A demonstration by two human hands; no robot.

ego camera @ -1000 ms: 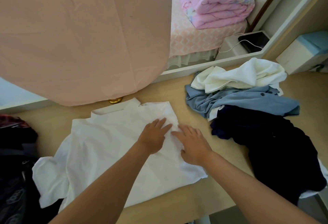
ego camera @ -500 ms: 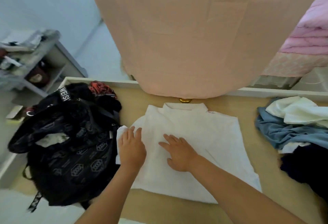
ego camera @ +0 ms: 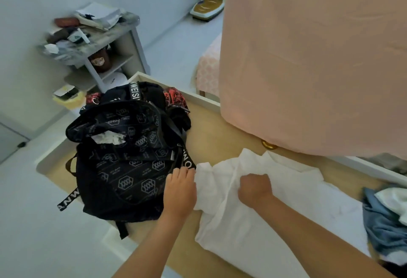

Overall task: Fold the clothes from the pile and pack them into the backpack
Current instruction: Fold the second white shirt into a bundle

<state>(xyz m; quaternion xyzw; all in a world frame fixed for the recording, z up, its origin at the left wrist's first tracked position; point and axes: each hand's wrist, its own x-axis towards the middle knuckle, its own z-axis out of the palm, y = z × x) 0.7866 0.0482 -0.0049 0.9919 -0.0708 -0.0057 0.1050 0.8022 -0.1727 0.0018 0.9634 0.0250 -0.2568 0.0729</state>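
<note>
**Sleeve fold begins beside the open backpack**

Half a second ago both hands lay flat on the white shirt (ego camera: 286, 216). Now the right hand (ego camera: 254, 188) has closed into a fist, its grip bunching a ridge of fabric near the shirt's middle. The left hand (ego camera: 179, 192) has slid out to the shirt's left sleeve, fingers fairly straight and holding nothing, resting where the sleeve meets the backpack (ego camera: 123, 156).

The shirt lies spread on the counter (ego camera: 215, 132), collar towards the far edge. The backpack sits just left of it, mouth open, with something white already inside. The rest of the pile (ego camera: 384, 218) waits at the right edge.

The likely risk is a crooked fold: pulling from one bunched fistful could drag the whole shirt sideways and crease it. The sleeve may also snag on the backpack's strap, which touches it.
</note>
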